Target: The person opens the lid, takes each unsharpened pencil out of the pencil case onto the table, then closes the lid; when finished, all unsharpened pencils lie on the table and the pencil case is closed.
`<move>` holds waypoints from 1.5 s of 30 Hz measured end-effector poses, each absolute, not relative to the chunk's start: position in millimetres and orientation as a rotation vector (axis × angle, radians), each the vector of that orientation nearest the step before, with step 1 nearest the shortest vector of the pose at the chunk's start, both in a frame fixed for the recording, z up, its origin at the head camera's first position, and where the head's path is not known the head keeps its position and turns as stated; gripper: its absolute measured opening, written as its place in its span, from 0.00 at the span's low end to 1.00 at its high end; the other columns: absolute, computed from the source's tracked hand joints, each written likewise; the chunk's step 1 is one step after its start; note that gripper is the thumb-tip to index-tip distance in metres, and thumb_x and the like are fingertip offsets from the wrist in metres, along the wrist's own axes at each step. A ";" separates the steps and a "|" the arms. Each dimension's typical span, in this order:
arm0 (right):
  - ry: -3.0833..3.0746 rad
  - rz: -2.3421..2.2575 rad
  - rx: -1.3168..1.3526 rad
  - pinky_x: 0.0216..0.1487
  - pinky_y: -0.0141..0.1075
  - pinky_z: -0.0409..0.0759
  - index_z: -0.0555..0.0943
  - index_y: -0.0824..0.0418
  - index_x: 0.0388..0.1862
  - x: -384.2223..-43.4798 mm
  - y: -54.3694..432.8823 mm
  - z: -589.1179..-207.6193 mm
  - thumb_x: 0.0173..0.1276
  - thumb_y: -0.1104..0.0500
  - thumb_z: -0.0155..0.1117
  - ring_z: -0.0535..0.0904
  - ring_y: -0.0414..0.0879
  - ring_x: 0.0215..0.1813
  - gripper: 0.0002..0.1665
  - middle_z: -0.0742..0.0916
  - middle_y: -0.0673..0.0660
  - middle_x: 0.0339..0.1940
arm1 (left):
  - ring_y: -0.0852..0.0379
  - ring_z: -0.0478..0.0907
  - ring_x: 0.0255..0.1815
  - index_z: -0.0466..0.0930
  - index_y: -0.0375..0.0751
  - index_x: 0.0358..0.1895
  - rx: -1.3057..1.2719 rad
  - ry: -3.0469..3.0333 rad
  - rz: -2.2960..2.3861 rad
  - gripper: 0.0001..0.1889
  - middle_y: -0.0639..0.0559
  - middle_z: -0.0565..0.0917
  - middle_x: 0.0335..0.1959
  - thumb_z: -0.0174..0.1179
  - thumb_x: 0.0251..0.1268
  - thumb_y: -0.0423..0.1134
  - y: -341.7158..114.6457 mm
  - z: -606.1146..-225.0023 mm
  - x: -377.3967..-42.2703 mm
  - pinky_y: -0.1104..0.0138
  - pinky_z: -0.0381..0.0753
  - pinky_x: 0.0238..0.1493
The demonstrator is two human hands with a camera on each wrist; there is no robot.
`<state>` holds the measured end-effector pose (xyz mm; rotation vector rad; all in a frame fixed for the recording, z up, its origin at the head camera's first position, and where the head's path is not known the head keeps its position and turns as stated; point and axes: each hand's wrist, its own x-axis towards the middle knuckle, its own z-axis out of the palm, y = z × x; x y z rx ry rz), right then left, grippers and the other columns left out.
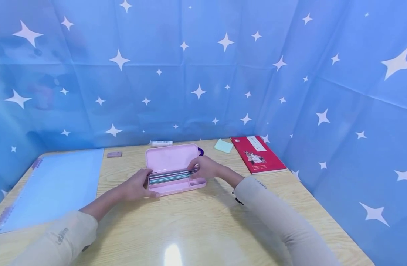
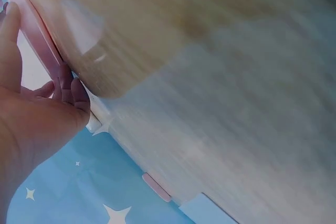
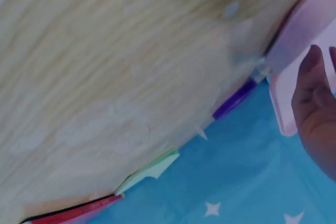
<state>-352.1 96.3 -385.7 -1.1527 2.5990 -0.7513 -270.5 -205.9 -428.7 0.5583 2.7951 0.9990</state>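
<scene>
A pink pencil case (image 1: 171,157) lies open on the table with its lid tipped back. Several striped pencils (image 1: 171,176) lie side by side in its long compartment. My left hand (image 1: 136,184) grips the case's left end, thumb at the front edge and fingers toward the back; in the left wrist view the fingers touch the pink wall (image 2: 37,24). At the other end, my right hand (image 1: 204,168) reaches into the case, with finger and thumb around the pencils' right ends. In the right wrist view the thumb shows beside the case (image 3: 304,30); the other fingers are mostly hidden.
Behind the case are a white tube (image 1: 161,143) and a purple item with a clear end (image 3: 236,100). A mauve eraser (image 1: 114,154) and a large light-blue sheet (image 1: 67,184) lie left. Pale green sticky notes (image 1: 223,146) and a red book (image 1: 258,154) lie right.
</scene>
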 end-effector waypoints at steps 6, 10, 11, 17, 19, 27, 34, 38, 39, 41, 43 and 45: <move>2.660 -0.737 -1.107 0.58 0.40 0.77 0.88 0.65 0.43 -353.2 92.2 -395.0 0.55 0.63 0.78 0.81 0.50 0.51 0.17 0.88 0.58 0.45 | 0.42 0.70 0.60 0.60 0.27 0.70 0.568 2.841 0.956 0.55 0.36 0.71 0.61 0.74 0.48 0.62 -204.2 -429.2 -269.8 0.47 0.70 0.65; 2.647 -0.752 -1.100 0.59 0.41 0.77 0.88 0.65 0.44 -356.7 91.4 -398.6 0.56 0.63 0.78 0.81 0.50 0.53 0.16 0.88 0.57 0.46 | 0.43 0.72 0.59 0.62 0.28 0.70 0.566 2.869 0.924 0.55 0.37 0.73 0.59 0.75 0.46 0.62 -204.9 -427.7 -268.7 0.47 0.71 0.65; 2.638 -0.761 -1.100 0.60 0.41 0.77 0.87 0.65 0.45 -357.7 91.3 -399.1 0.56 0.63 0.78 0.81 0.50 0.53 0.16 0.88 0.57 0.46 | 0.43 0.72 0.59 0.62 0.28 0.69 0.565 2.875 0.921 0.55 0.38 0.73 0.59 0.75 0.46 0.62 -205.2 -427.3 -268.6 0.47 0.71 0.65; 2.578 -0.730 -1.096 0.60 0.41 0.77 0.86 0.64 0.48 -358.9 87.9 -402.1 0.60 0.63 0.76 0.81 0.49 0.53 0.17 0.88 0.56 0.46 | 0.44 0.72 0.57 0.62 0.27 0.69 0.589 2.876 0.899 0.53 0.38 0.73 0.57 0.75 0.47 0.61 -206.6 -426.5 -263.0 0.47 0.70 0.65; 2.558 -0.694 -1.119 0.56 0.38 0.79 0.86 0.64 0.48 -357.7 86.4 -402.1 0.61 0.63 0.75 0.81 0.47 0.49 0.16 0.88 0.55 0.43 | 0.44 0.71 0.56 0.62 0.27 0.69 0.588 2.875 0.892 0.53 0.38 0.73 0.57 0.75 0.48 0.60 -206.9 -425.7 -260.5 0.47 0.71 0.64; 2.598 -0.615 -1.256 0.47 0.32 0.80 0.88 0.64 0.39 -358.0 85.8 -393.1 0.61 0.64 0.74 0.80 0.42 0.40 0.07 0.89 0.53 0.36 | 0.41 0.71 0.60 0.62 0.27 0.69 0.597 2.879 0.909 0.53 0.37 0.73 0.58 0.75 0.48 0.60 -205.3 -424.5 -263.3 0.45 0.67 0.69; 2.578 -0.683 -1.191 0.45 0.30 0.78 0.89 0.61 0.34 -361.7 90.1 -392.5 0.64 0.67 0.71 0.78 0.38 0.36 0.03 0.88 0.50 0.32 | 0.41 0.70 0.61 0.61 0.26 0.69 0.609 2.866 0.943 0.54 0.37 0.72 0.58 0.76 0.47 0.60 -203.7 -427.5 -265.3 0.45 0.66 0.69; 2.509 -0.681 -1.196 0.43 0.29 0.79 0.89 0.63 0.38 -362.0 91.4 -392.5 0.63 0.67 0.71 0.78 0.37 0.36 0.05 0.88 0.50 0.33 | 0.40 0.70 0.61 0.61 0.24 0.69 0.634 2.869 0.944 0.54 0.35 0.72 0.58 0.76 0.46 0.59 -203.0 -427.5 -264.7 0.45 0.66 0.68; 2.497 -0.679 -1.199 0.42 0.28 0.79 0.89 0.63 0.38 -362.1 91.3 -392.5 0.63 0.67 0.71 0.77 0.37 0.35 0.05 0.88 0.50 0.32 | 0.40 0.71 0.61 0.61 0.24 0.69 0.634 2.872 0.940 0.54 0.35 0.72 0.58 0.76 0.46 0.58 -203.0 -427.1 -264.3 0.45 0.66 0.68; 2.475 -0.684 -1.202 0.39 0.28 0.78 0.88 0.64 0.37 -361.2 90.8 -392.6 0.62 0.68 0.71 0.77 0.37 0.34 0.05 0.87 0.49 0.31 | 0.39 0.71 0.61 0.61 0.24 0.69 0.634 2.872 0.935 0.54 0.35 0.72 0.58 0.76 0.47 0.58 -202.9 -425.8 -263.4 0.44 0.67 0.68; 2.466 -0.691 -1.211 0.37 0.28 0.77 0.88 0.64 0.37 -360.4 90.3 -392.3 0.63 0.69 0.70 0.76 0.37 0.33 0.04 0.87 0.50 0.30 | 0.39 0.70 0.61 0.61 0.25 0.69 0.620 2.868 0.936 0.54 0.35 0.72 0.58 0.76 0.47 0.58 -202.9 -424.3 -262.4 0.44 0.66 0.68; 2.465 -0.696 -1.219 0.37 0.27 0.77 0.88 0.65 0.36 -359.7 90.2 -392.1 0.62 0.70 0.69 0.75 0.37 0.32 0.04 0.86 0.50 0.29 | 0.40 0.70 0.61 0.61 0.25 0.70 0.602 2.865 0.934 0.54 0.36 0.72 0.58 0.76 0.47 0.58 -202.7 -423.4 -262.1 0.44 0.66 0.68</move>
